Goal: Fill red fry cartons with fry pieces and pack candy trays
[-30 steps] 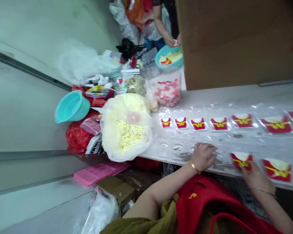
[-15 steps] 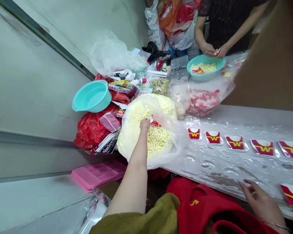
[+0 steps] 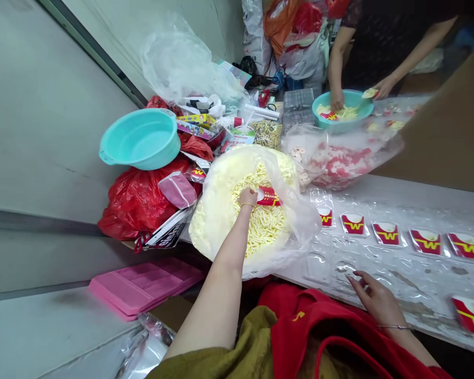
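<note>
Hands at a bag of pale yellow strips.
Left hand (image 3: 247,197) grasps a red carton (image 3: 267,196) inside the clear bag (image 3: 217,210); right hand (image 3: 373,297) rests released, fingers spread, on the tabletop (image 3: 398,284).

Head-worn camera looks forward and down, close over the table (image 3: 418,189).

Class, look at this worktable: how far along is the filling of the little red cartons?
Done: a row of cartons lies on the plastic sheet. In hand: the left hand grips a carton in the fries bag; the right hand rests on the sheet. Left: many fries.
</note>
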Tool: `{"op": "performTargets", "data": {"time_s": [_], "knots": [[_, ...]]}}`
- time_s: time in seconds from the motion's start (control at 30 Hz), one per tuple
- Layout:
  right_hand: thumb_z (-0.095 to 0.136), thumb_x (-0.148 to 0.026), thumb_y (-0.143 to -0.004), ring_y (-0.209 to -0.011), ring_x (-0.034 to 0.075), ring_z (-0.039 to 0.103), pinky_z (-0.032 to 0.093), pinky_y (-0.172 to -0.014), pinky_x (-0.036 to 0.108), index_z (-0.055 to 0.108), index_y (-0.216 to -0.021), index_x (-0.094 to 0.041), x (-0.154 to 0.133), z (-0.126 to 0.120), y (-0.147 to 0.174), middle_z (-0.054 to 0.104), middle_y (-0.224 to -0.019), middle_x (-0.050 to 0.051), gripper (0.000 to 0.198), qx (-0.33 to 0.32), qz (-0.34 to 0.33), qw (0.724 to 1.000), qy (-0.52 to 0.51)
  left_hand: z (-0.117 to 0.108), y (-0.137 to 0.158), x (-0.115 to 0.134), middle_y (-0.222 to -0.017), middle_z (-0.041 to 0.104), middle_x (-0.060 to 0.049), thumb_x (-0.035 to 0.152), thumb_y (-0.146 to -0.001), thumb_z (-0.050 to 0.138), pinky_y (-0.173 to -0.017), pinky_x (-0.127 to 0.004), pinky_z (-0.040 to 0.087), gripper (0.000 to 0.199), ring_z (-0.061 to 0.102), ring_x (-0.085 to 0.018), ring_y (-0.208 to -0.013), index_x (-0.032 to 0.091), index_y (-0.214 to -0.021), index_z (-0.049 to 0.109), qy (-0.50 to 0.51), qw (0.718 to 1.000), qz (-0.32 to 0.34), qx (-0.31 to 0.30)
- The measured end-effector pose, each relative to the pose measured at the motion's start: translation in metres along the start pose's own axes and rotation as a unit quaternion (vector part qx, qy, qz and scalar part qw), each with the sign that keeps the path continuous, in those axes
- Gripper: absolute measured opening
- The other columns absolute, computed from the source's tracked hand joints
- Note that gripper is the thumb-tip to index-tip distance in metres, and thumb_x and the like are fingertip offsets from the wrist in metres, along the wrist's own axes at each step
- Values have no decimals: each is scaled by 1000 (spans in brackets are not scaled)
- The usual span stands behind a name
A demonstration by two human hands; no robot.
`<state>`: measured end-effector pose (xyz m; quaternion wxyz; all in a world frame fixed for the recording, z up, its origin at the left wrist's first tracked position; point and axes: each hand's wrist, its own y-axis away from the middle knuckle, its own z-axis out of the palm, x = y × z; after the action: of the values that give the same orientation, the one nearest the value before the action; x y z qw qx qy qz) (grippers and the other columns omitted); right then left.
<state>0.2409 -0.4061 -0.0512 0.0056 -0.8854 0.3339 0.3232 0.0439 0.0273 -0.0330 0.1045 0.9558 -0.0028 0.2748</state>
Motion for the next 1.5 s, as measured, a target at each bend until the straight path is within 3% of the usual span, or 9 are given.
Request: {"op": "performTargets", "data": {"time_s": [0.3, 0.47, 0.6, 0.67, 0.73, 0.87, 1.0, 1.27, 1.5], "knots": [[46, -59, -83, -55, 17, 55, 48, -60, 32, 58, -103, -21, -22, 0, -32, 62, -74, 3, 44, -78, -84, 993, -31, -32, 6, -10, -74, 56, -1, 20, -85, 47, -65, -22, 39, 5, 54, -13, -71, 18, -80, 48, 98, 992, 21, 76], [45, -52, -87, -68, 19, 60, 50, -68, 34, 56, -112, -20, -78, -6, -58, 64, -85, 6, 42, -89, -202, 975, -33, -61, 58, -16, -66, 50, 3, 31, -93, 32, -59, -21, 39, 14, 53, -11, -60, 21, -92, 42, 183, 969, 12, 164], [55, -51, -81, -120, 32, 44, 39, -98, 49, 28, -141, -17, -140, 7, -75, 46, -133, 16, 74, -42, -334, 942, -22, -35, 139, -9, -53, 44, 8, 39, -88, 43, -45, -18, 36, 18, 47, -8, -43, 21, -87, 43, 290, 952, 69, -62], [59, -47, -77, -125, 35, 38, 36, -100, 52, 13, -145, -13, -155, 22, -82, 39, -138, 19, 89, -50, -346, 937, -13, -14, 170, -4, -55, 46, 8, 42, -87, 46, -45, -18, 38, 21, 49, -8, -43, 21, -88, 45, 297, 930, 96, -195], [60, -40, -75, -119, 34, 44, 41, -96, 50, 12, -145, -11, -153, 37, -88, 44, -130, 20, 90, -68, -321, 945, -17, 4, 181, -2, -62, 53, 5, 41, -88, 44, -49, -19, 43, 21, 54, -8, -49, 20, -91, 48, 277, 921, 118, -246], [61, -38, -71, -113, 32, 49, 43, -95, 47, 26, -137, -11, -126, 55, -91, 48, -123, 18, 80, -65, -255, 964, -39, 29, 148, -1, -96, 60, -6, 26, -84, 50, -75, -29, 49, 25, 61, -14, -79, 18, -108, 50, 95, 978, 146, -118], [62, -43, -70, -111, 32, 49, 43, -95, 47, 29, -133, -11, -112, 53, -90, 48, -120, 18, 77, -50, -210, 975, -51, 59, 109, 13, -114, 52, -14, 22, -73, 62, -83, -35, 47, 47, 57, -24, -101, 14, -117, 47, -74, 982, 149, -92], [62, -49, -70, -115, 32, 47, 40, -97, 48, 29, -133, -13, -113, 51, -103, 46, -124, 18, 79, -58, -177, 979, -82, 65, 96, 0, -85, 60, -5, 18, -81, 47, -74, -31, 45, 19, 58, -17, -80, 17, -99, 54, -43, 987, 123, -98], [64, -54, -70, -119, 31, 45, 38, -101, 47, 30, -134, -10, -120, 67, -105, 45, -130, 20, 85, -85, -191, 973, -100, 78, 105, 4, -108, 56, -11, 21, -78, 55, -82, -32, 44, 30, 55, -22, -100, 18, -107, 52, -77, 981, 149, -96]]}}
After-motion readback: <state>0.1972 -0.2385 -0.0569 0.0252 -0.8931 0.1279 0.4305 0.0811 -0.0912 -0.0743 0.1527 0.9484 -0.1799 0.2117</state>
